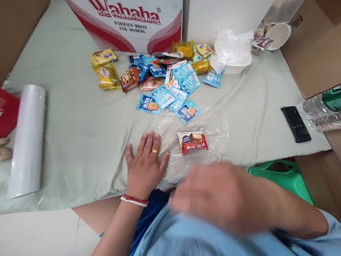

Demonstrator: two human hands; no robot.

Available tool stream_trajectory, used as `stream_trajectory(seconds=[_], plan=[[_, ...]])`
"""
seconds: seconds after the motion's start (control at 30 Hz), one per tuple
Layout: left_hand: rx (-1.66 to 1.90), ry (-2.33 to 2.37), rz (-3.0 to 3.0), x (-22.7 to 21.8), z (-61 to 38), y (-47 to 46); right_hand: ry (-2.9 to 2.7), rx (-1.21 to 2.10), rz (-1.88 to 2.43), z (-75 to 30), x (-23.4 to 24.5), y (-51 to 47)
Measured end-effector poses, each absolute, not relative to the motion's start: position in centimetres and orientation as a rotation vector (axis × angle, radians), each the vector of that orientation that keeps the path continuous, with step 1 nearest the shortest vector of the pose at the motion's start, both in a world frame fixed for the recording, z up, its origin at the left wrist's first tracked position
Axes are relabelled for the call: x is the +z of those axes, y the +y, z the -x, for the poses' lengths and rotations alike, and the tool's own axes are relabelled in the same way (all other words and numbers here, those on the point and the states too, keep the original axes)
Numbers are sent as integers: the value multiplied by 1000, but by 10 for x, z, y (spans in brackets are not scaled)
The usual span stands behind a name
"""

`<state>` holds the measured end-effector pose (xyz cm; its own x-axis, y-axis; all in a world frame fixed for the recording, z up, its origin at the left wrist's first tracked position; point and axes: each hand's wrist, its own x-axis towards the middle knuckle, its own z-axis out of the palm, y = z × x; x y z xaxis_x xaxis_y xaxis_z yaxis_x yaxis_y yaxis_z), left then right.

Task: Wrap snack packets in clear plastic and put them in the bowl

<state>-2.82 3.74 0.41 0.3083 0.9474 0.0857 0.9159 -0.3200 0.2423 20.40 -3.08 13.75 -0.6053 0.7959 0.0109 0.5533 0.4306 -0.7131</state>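
My left hand (146, 161) lies flat on the green-grey cloth with its fingers spread, its thumb side at the left edge of a clear plastic sheet (215, 127). On that sheet rests a red and white snack packet (193, 141), just right of my left hand and touched by neither hand. Nearer my body, in front of my blue shirt, my right hand (211, 199) is raised and smeared by motion, so its fingers cannot be made out. Beyond the sheet lie several blue snack sachets (188, 112).
Behind the sachets is a heap of snack packets (148, 71), against a Wahaha carton (133, 17). A white plastic roll (27, 140) lies left. At right are a bowl (237, 65) with a plastic bag, a black phone (296, 124), bottles (333, 101) and a green stool (282, 177).
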Motion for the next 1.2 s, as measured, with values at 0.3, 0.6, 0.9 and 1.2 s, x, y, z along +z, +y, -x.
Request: stream_trajectory(seconds=[0.3,0.6,0.9,1.2], plan=[[328,1751,-2400,4,28,37,-2369,492,1545,-264,49,71],[305,1741,-2399,5,26,37,-2133,1333,1356,-255,85,95],[293,1755,-2398,3,25,36,-2527,615,1728,-208,74,80],[274,1776,-2388,1,25,36,-2670,633,1526,-222,63,74]])
